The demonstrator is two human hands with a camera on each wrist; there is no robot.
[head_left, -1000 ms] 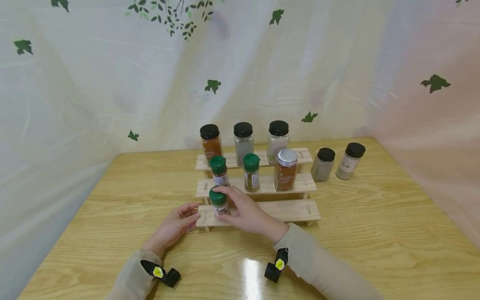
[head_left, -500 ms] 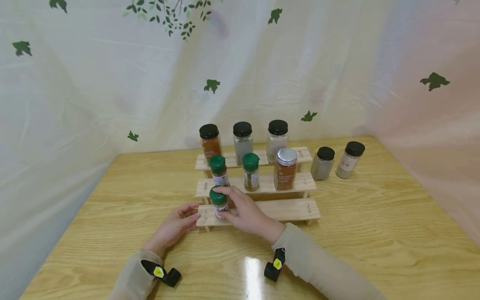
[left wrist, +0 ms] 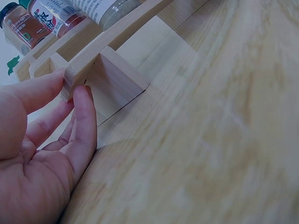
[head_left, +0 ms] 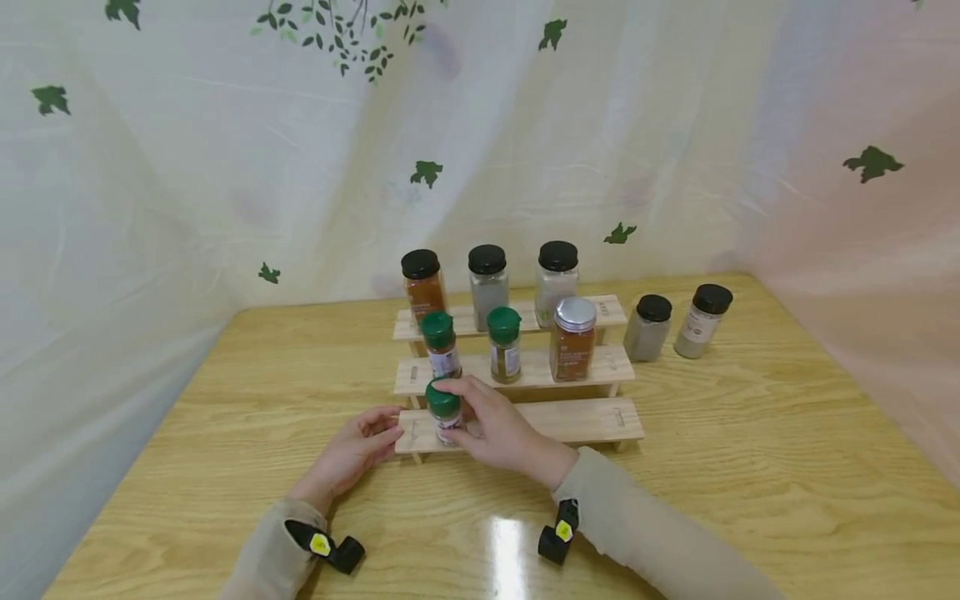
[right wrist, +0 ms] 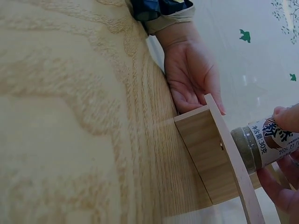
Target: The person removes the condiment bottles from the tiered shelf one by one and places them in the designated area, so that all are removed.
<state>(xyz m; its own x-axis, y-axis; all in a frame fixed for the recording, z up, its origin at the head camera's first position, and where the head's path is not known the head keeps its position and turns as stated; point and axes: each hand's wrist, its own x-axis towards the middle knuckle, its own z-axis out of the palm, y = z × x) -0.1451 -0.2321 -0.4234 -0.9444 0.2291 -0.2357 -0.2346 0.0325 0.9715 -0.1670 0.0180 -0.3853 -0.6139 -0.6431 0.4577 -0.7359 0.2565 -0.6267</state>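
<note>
My right hand (head_left: 497,423) has the green-capped jar (head_left: 444,410) on the left end of the rack's (head_left: 573,422) nearest step.
I see thumb and fingers closed round the jar, while my left hand (head_left: 356,450) pinches the rack's left end. If I release unevenly, a dragging finger could tip the jar off that narrow step; a tug from the left could jolt the jars behind (head_left: 504,346). It looks upright, clear-walled, with brownish contents and a pale label in dark lettering.

Leaf-printed cloth (head_left: 330,167) — wooden table (head_left: 750,467)
</note>
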